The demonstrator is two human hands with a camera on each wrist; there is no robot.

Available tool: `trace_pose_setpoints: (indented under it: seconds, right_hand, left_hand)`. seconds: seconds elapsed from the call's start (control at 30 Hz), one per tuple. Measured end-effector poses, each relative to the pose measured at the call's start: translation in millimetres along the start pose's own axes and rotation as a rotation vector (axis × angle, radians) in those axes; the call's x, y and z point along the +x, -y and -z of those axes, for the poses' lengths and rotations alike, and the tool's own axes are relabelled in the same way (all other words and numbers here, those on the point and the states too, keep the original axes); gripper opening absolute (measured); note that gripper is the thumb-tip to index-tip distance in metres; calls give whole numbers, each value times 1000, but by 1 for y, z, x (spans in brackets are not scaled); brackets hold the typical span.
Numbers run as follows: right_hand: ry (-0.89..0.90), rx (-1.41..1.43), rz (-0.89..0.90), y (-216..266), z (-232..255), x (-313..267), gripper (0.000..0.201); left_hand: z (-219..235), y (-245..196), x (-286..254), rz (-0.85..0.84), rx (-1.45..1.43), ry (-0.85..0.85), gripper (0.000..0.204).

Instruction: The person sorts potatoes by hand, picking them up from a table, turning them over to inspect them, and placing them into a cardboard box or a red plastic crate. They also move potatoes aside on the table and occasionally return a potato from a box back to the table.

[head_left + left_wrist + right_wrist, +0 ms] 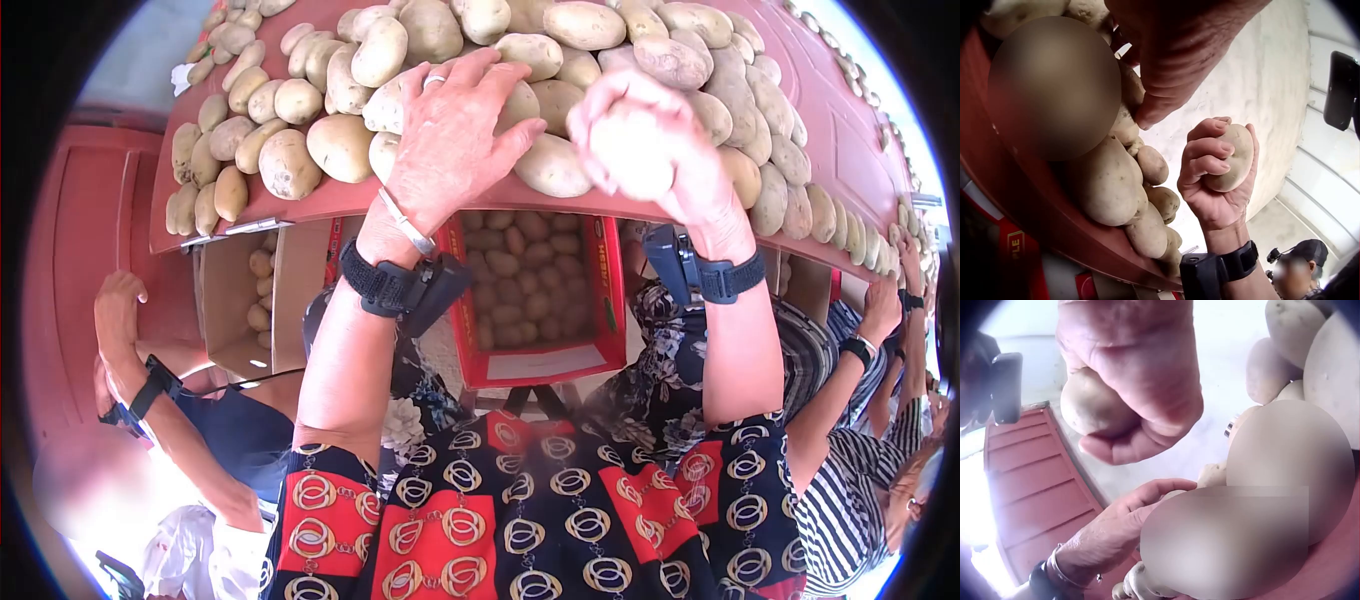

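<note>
My right hand (pixel 690 165) is raised over the front edge of the red table and grips a potato (pixel 1237 161), its fingers curled round it. In the head view this potato is washed out by bright light. My left hand (pixel 450 145), with a ring on one finger, lies over the heap of potatoes (pixel 345 148) with fingers stretched out and thumb spread to the right. The left wrist view shows its fingertips down at the potatoes. Just right of that thumb lies a pale potato (pixel 552 167) at the table edge.
Below the table edge stands a red cardboard box (pixel 540 375) with many potatoes inside. A brown carton (pixel 235 325) with potatoes is to its left. Other people's arms show at the left (pixel 190 420) and right (pixel 835 385). The red table (pixel 800 90) carries potatoes along its rim.
</note>
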State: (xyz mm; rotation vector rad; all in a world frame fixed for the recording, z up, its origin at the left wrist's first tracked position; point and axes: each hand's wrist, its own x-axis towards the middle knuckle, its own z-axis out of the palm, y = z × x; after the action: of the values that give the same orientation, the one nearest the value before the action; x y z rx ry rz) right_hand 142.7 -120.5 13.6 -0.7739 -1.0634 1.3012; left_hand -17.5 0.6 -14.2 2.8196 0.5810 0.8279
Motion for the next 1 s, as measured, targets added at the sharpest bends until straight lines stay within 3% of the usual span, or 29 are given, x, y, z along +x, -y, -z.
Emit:
trace_pose_setpoints:
  seconds: [0.03, 0.1, 0.17, 0.3, 0.4, 0.43, 0.57, 0.63, 0.67, 0.73, 0.77, 0.83, 1.0]
  right_hand:
    - [34, -37, -178, 8, -6, -4, 26]
    - [186, -344, -117, -4, -10, -3, 27]
    - [329, -450, -340, -2, -20, -7, 23]
    - [396, -517, -517, -4, -22, -6, 23]
    - [198, -199, -406, 1, -15, -7, 24]
    - [53, -245, -337, 12, -12, -8, 20]
    - [-529, -568, 340, 13, 27, 4, 13]
    - [-740, -1151, 403, 17, 54, 4, 12]
    - [-746, -1134, 379, 21, 50, 5, 12]
    - [-609, -1647, 481, 33, 45, 8, 15]
    - [-613, -1641, 469, 30, 47, 6, 15]
    - [-627, -1855, 197, 26, 54, 5, 38]
    - [-542, -1800, 36, 28, 56, 7, 46]
  left_hand:
    - [2, 0, 0, 10, 2, 10, 44]
    - [8, -1, 0, 15, -36, 61, 44]
    - [9, -2, 2, 30, -26, 65, 45]
    - [14, -3, 3, 29, -47, 65, 45]
    - [11, -4, 3, 48, -32, 74, 44]
    - [11, -5, 4, 45, -34, 69, 44]
    - [8, 0, 4, 33, -33, 73, 45]
    - [4, 0, 1, 12, -4, 35, 44]
    - [5, 0, 1, 3, -7, 30, 44]
    - [3, 1, 2, 3, -5, 39, 44]
    - [3, 0, 2, -2, -2, 26, 44]
    - [2, -3, 3, -1, 13, 29, 44]
    - [1, -4, 2, -11, -20, 36, 46]
